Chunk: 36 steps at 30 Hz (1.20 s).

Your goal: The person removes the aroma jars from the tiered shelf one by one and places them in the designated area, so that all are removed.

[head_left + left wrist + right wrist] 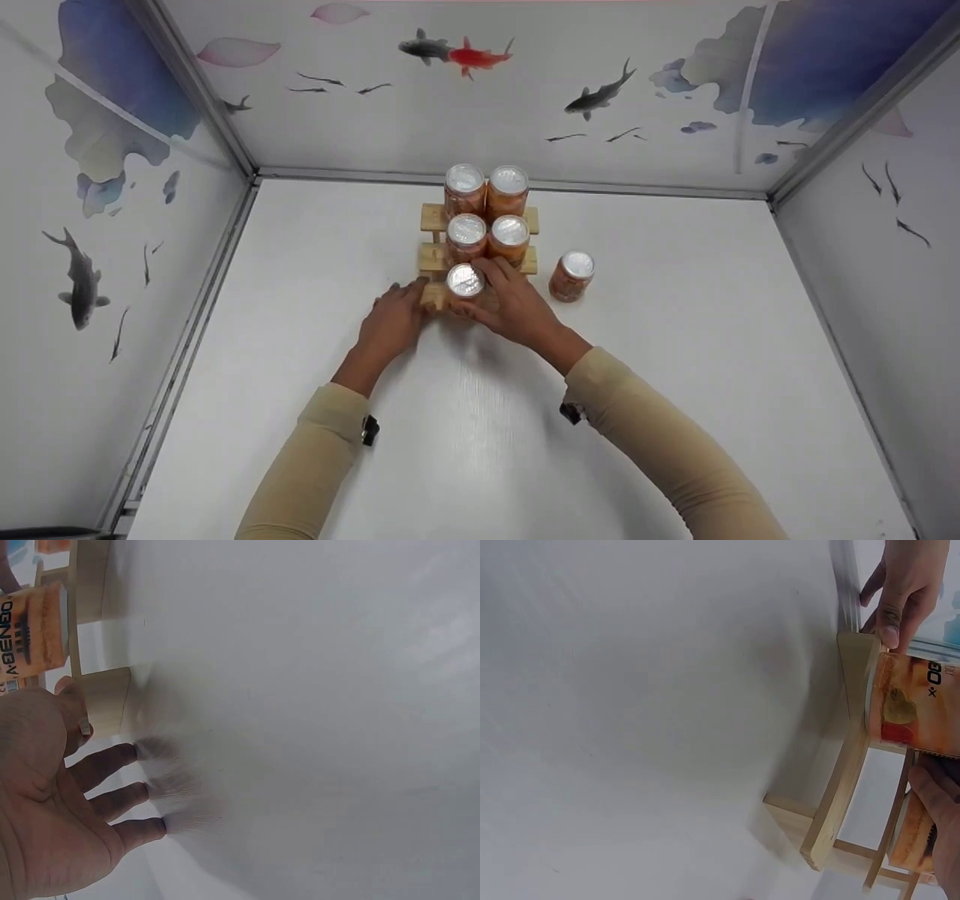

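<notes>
My right hand [517, 304] curls round an orange can with a silver lid [465, 280] on the lowest step of a wooden stepped rack [433, 259]. Thumb in front and fingers behind, it keeps the can upright. At the rack's left end, my left hand [394, 319] pinches the lowest step with thumb and forefinger. Its other fingers [124, 799] stretch down to the table in the left wrist view. The can's printed label [915, 701] faces the right wrist camera. Two cans [465, 231] stand on the middle step, two more [508, 184] on the top step.
One more orange can [572, 276] stands upright on the white table [660, 337], right of the rack. Behind the rack rises a back wall [360, 127] painted with fish. Metal-framed side panels [82, 225] border the table.
</notes>
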### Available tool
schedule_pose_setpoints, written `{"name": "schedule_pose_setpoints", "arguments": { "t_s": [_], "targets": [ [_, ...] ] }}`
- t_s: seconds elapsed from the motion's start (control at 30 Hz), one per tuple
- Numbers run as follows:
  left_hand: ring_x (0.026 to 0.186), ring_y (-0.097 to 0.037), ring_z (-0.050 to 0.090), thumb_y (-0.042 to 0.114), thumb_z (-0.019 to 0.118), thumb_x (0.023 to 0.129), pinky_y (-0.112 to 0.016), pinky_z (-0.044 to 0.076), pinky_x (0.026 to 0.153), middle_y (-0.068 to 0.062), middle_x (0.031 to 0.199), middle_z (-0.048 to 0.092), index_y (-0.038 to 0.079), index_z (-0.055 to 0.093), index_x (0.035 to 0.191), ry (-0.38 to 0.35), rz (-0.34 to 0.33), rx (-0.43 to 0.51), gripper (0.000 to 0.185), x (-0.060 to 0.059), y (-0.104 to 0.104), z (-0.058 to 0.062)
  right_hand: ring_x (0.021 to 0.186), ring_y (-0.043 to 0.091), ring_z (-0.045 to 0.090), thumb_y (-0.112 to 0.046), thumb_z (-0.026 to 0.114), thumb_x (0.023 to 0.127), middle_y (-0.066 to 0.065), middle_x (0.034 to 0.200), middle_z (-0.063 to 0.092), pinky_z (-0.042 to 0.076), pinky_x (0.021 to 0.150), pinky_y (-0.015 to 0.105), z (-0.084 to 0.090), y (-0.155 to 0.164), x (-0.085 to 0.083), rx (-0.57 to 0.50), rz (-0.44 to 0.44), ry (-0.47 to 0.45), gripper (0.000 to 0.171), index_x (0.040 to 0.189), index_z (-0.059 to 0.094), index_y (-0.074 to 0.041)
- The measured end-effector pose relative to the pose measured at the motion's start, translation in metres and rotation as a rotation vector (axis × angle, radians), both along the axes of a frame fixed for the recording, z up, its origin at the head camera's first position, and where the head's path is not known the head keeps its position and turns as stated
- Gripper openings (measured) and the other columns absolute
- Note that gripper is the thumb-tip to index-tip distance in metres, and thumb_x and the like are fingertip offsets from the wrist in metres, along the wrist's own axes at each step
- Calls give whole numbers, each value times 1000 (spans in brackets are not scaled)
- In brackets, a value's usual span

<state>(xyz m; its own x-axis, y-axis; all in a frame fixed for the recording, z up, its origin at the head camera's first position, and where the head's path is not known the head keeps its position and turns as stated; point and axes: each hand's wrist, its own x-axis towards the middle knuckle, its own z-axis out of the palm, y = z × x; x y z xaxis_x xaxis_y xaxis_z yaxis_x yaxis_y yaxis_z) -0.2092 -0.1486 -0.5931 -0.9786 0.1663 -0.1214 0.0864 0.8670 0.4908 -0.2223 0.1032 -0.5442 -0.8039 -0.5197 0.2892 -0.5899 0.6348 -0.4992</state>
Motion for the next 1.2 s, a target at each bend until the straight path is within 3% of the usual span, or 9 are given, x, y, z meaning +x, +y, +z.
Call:
{"name": "schedule_pose_setpoints", "arguments": {
  "t_s": [0.57, 0.8, 1.2],
  "targets": [
    [164, -45, 41, 41, 54, 118, -73, 36, 128, -17, 169, 54, 17, 43, 171, -11, 5, -5, 59, 1, 0, 1, 129, 31, 67, -39, 88, 98, 17, 140, 61, 59, 110, 51, -5, -5, -1, -75, 16, -2, 74, 150, 50, -4],
    [164, -44, 40, 38, 54, 118, -72, 35, 129, -16, 169, 54, 17, 43, 171, -14, 7, -12, 58, 1, 1, 1, 124, 30, 68, -36, 90, 96, 15, 136, 61, 62, 105, 52, -6, -7, 0, -89, 6, -4, 75, 151, 50, -5],
    [164, -44, 40, 39, 55, 118, -71, 34, 130, -19, 167, 55, 16, 43, 171, -7, 20, 10, 60, 2, 2, 2, 124, 31, 64, -45, 86, 99, 16, 136, 59, 57, 110, 53, -5, -11, 0, -100, -44, -90, 73, 147, 51, -2]
  ]
}}
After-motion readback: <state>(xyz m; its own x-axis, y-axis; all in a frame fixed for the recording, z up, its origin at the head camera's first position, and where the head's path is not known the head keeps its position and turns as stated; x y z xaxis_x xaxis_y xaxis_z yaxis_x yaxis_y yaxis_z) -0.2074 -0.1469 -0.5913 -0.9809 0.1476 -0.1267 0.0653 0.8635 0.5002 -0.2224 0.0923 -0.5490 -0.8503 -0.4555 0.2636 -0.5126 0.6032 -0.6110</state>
